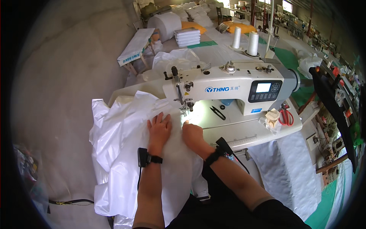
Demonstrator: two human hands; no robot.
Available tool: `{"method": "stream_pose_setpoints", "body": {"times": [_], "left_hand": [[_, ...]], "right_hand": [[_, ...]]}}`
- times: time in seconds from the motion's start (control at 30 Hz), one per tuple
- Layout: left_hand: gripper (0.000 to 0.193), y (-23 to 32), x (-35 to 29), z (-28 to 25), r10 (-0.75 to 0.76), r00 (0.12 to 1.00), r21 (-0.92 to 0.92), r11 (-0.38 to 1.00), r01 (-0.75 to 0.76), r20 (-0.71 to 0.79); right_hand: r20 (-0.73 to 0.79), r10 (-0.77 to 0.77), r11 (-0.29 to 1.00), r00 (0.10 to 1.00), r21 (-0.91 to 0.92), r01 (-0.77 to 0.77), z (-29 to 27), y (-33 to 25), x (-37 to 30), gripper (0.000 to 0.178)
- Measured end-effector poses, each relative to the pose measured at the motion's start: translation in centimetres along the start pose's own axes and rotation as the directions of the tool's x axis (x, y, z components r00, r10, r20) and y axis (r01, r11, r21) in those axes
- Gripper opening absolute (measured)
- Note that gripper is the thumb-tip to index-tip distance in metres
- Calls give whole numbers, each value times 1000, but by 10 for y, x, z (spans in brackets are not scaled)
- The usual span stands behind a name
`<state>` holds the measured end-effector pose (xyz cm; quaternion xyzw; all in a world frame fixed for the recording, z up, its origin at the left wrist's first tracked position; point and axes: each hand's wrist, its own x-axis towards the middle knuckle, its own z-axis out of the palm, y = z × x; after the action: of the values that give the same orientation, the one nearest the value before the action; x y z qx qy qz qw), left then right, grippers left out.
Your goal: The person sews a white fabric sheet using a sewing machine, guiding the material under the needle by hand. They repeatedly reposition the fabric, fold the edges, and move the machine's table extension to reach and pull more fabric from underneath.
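A large, glossy white plastic sheet [118,152] lies crumpled over the left part of the sewing machine's bed and hangs down toward me. My left hand [159,129] is pressed flat on it with the fingers spread, left of the needle. Just in front of the lit presser foot [185,110], my right hand [193,136] is closed, thumb pointing forward, pinching the sheet's right edge. The white sewing machine [225,82] reaches across from the right, its small screen [263,87] lit. What lies directly under the needle is washed out by the lamp.
Black thread snips [217,113] and a small dark round part [222,107] lie on the machine bed. Red-handled scissors [286,116] rest at its right end beside a crumpled beige scrap [272,117]. Thread cones [252,44] stand behind. White fabric [286,168] hangs off the front edge.
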<state>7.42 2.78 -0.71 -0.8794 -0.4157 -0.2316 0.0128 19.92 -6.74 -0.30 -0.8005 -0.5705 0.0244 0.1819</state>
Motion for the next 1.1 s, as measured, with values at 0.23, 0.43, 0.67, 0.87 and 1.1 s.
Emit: {"method": "stream_pose_setpoints", "body": {"times": [0.23,0.43,0.67,0.87,1.1], "left_hand": [[36,-25,54,33,-27,1000,14,1000,27,-13],[30,-5,35,10,35,999,225,974,-35,1],[43,20,-158,-55,-174,964,23,983,182,-202],[45,-91,-150,-54,-314,947,190,928,320,-61],[65,-199,-32,-51,21,920,329,930,-161,392]], "right_hand": [[113,137,936,984,311,-166,-8,4,-11,29],[285,98,524,953,800,-293,-6,27,-118,39],[576,-236,0,783,805,-593,35,45,-170,43],[477,-48,321,878,839,-439,97,10,-164,43],[326,-393,-33,860,930,-367,51,-50,-162,21]]}}
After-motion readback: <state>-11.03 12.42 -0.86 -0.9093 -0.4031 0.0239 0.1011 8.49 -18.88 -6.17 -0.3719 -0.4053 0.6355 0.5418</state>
